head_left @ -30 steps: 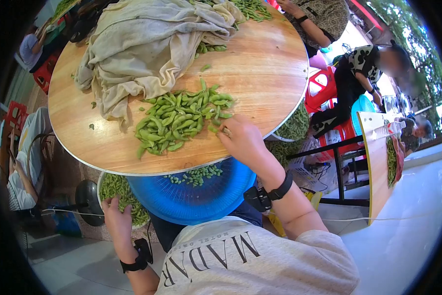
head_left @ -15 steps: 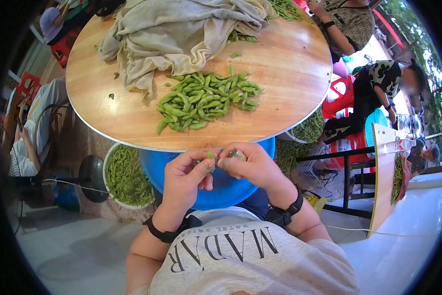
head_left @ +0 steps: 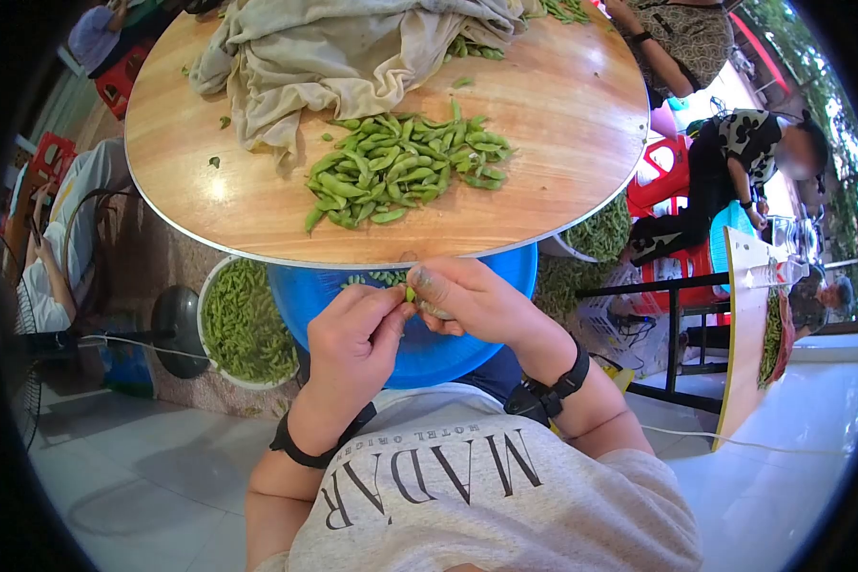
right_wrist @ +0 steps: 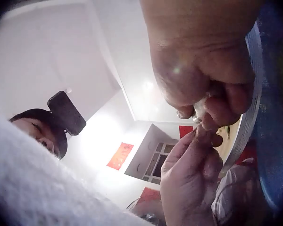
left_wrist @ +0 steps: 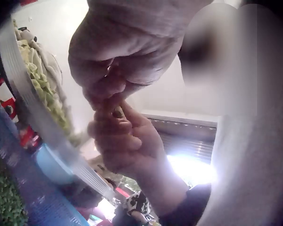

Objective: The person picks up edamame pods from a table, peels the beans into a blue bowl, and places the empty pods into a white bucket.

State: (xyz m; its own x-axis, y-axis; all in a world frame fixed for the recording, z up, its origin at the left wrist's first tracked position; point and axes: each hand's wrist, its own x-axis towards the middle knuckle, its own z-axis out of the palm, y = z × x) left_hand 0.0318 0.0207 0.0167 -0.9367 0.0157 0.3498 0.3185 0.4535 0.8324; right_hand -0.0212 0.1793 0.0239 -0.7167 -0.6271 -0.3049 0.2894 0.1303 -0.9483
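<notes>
Both hands meet over the blue basin [head_left: 429, 370], just off the table's near edge. Between their fingertips shows a bit of green soybean pod [head_left: 410, 295], mostly hidden by the fingers. My left hand [head_left: 352, 338] pinches it between thumb and curled fingers. From the other side my right hand [head_left: 481, 303] grips it, thumb on top; something pale is at its fingers. In both wrist views the fingertips of the two hands touch. Shelled green beans [head_left: 376, 278] lie in the basin behind the hands. A pile of soybean pods [head_left: 400, 172] lies on the round table [head_left: 248, 214].
A crumpled cloth [head_left: 324, 81] covers part of the table, with more pods by it. To the left stands a white bucket of pods [head_left: 248, 324]; another container of pods [head_left: 596, 234] is at right. Other people sit around, and a wooden board table [head_left: 734, 334] stands at right.
One second ago my right hand was at the pile's edge and my left over the white bucket. Both came together over the basin; since then the right thumb has moved over the pod.
</notes>
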